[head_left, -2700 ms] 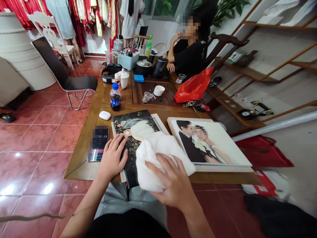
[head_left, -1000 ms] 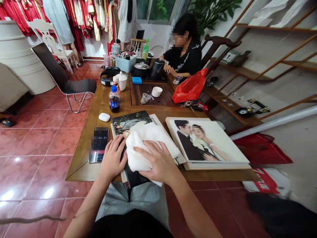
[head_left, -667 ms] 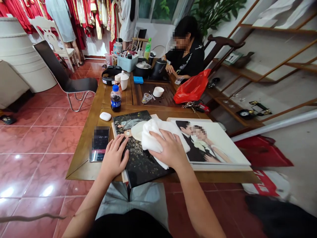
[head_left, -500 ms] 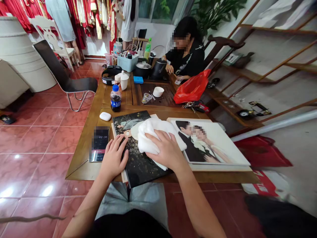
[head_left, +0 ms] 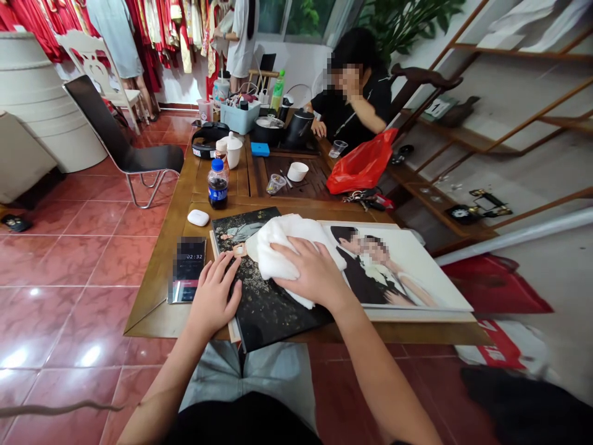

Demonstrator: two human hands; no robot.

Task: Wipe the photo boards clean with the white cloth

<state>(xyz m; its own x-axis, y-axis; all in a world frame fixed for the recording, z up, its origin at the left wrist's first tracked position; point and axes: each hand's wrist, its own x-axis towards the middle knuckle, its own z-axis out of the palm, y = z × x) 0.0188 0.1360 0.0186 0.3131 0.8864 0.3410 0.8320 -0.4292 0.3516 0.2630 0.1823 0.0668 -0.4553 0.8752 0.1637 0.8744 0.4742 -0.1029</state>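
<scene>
My right hand (head_left: 311,271) is wrapped over a bunched white cloth (head_left: 277,247), pressing it onto a dark photo panel (head_left: 264,318) at the table's near edge. The cloth hides part of the picture. On the left edge of that panel lies my left hand (head_left: 217,295), flat with its fingers spread. Beside the panel to the right is a second photo panel (head_left: 435,272), showing a couple on a pale background. A phone (head_left: 188,272) with a lit timer screen lies just left of my left hand.
Behind the panels stand a cola bottle (head_left: 217,184), a white earbud case (head_left: 198,217), a white bowl (head_left: 298,171) and a red plastic bag (head_left: 361,164). A person in black (head_left: 356,86) sits across the wooden table (head_left: 152,296). Shelves (head_left: 482,139) rise on the right.
The cloth has shifted slightly under my right hand, while my left hand stays in place. The person across the table has raised a hand to their face, leaving a clear cup on the table.
</scene>
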